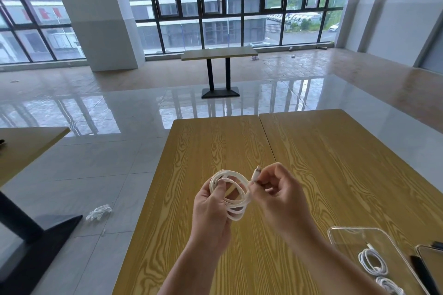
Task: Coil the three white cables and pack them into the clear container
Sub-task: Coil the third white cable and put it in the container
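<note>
**Third cable coiled in hand, box waiting at lower right**

Nearest first, item by item.

1. Box (335,235): clear, on the table (311,151) at your lower right, close to your right forearm. Two coiled cables (372,262) already lie inside, one beyond the other toward the near edge. Space looks free at the far end of the box.

2. Left hand (211,208): closed on the coil (236,195), fingers through its loops, holding it raised over the table in front of you. The coil stands roughly upright and slightly tilted, with its loops hanging loose at the bottom.

3. Right hand (279,195): thumb and forefinger pinched tight on the free end, just below the plug (256,173), which points up and away. This hand sits just right of the coil, touching it by the strand only.

4. Key relation: the box lies right of and nearer than the coil, on the right hand's side. The coil, however, is carried by the left. Judged from this, the tail wants tucking or wrapping first; then the coil travels right and toward you, laid flat into the open end.

5. Risk, as judgement: loose lower loops may spring apart if you ease the left grip too soon.

6. Far: another table (219,52), windows, bare floor.
</note>
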The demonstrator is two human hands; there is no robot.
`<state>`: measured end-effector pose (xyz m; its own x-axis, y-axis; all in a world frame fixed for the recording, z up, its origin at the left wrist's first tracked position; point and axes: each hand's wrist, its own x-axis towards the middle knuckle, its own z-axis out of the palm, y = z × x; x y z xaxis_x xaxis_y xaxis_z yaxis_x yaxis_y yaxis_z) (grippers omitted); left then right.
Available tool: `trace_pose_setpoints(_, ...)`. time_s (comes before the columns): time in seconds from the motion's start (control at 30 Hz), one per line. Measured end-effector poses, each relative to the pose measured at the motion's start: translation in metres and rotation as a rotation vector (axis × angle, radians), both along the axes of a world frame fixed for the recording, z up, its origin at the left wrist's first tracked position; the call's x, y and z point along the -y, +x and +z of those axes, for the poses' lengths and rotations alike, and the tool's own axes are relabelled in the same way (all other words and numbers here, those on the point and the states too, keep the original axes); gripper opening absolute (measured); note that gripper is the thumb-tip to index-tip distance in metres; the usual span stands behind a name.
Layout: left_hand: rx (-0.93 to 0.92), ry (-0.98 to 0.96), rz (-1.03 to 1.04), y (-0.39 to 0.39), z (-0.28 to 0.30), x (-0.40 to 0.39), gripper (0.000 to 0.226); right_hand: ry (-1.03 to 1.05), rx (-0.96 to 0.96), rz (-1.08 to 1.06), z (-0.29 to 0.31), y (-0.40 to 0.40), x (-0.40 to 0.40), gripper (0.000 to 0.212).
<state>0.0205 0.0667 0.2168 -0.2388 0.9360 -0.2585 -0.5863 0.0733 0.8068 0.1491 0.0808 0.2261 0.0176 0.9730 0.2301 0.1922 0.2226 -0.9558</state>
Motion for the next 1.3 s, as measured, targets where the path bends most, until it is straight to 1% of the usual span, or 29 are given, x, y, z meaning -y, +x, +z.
trace_pose_setpoints(0.1,-0.007,0.046,0.015,0.002,0.000,0.001,0.017,-0.115,-0.164,-0.079,-0.002,0.001,-0.005,0.017)
trace_pose_setpoints(0.2,-0.046,0.097,-0.026,0.006,0.001,0.002,0.019,-0.267,-0.349,-0.088,-0.003,0.002,-0.006,0.009)
trace_pose_setpoints(0.23,-0.061,0.106,-0.040,0.008,0.000,0.002,0.020,-0.301,-0.364,-0.089,-0.003,0.002,-0.007,0.007)
trace_pose_setpoints(0.33,-0.130,0.104,-0.067,0.012,-0.004,0.001,0.026,-0.353,-0.326,-0.074,-0.005,0.002,-0.008,0.004)
trace_pose_setpoints(0.4,-0.185,0.107,-0.084,0.013,-0.006,0.001,0.024,-0.385,-0.315,-0.033,-0.007,0.002,-0.008,0.006)
trace_pose_setpoints(0.47,-0.207,0.110,-0.098,0.012,-0.005,-0.001,0.022,-0.440,-0.290,0.055,-0.008,0.004,-0.008,0.010)
trace_pose_setpoints(0.57,-0.216,0.108,-0.131,0.010,-0.003,-0.004,0.023,-0.481,-0.232,0.232,-0.009,0.006,-0.008,0.024)
trace_pose_setpoints(0.6,-0.223,0.104,-0.138,0.009,-0.003,-0.005,0.023,-0.486,-0.223,0.263,-0.009,0.006,-0.008,0.024)
trace_pose_setpoints(0.7,-0.239,0.093,-0.162,0.008,-0.002,-0.008,0.023,-0.525,-0.281,0.275,-0.010,0.004,-0.011,0.018)
trace_pose_setpoints(0.83,-0.286,0.097,-0.184,0.003,-0.003,-0.009,0.024,-0.567,-0.434,0.264,-0.009,0.005,-0.012,0.020)
trace_pose_setpoints(0.93,-0.296,0.069,-0.157,0.000,-0.004,-0.011,0.022,-0.570,-0.498,0.274,-0.007,0.005,-0.011,0.025)
trace_pose_setpoints(1.07,-0.261,0.058,-0.157,-0.002,-0.004,-0.011,0.020,-0.565,-0.567,0.304,-0.006,0.005,-0.011,0.037)
trace_pose_setpoints(1.23,-0.193,0.077,-0.220,-0.004,-0.006,-0.011,0.026,-0.592,-0.851,0.450,-0.011,0.009,-0.014,0.062)
trace_pose_setpoints(1.27,-0.193,0.074,-0.231,-0.004,-0.006,-0.011,0.027,-0.582,-0.854,0.478,-0.012,0.010,-0.014,0.064)
trace_pose_setpoints(1.3,-0.195,0.069,-0.238,-0.005,-0.006,-0.011,0.027,-0.557,-0.816,0.494,-0.013,0.010,-0.014,0.065)
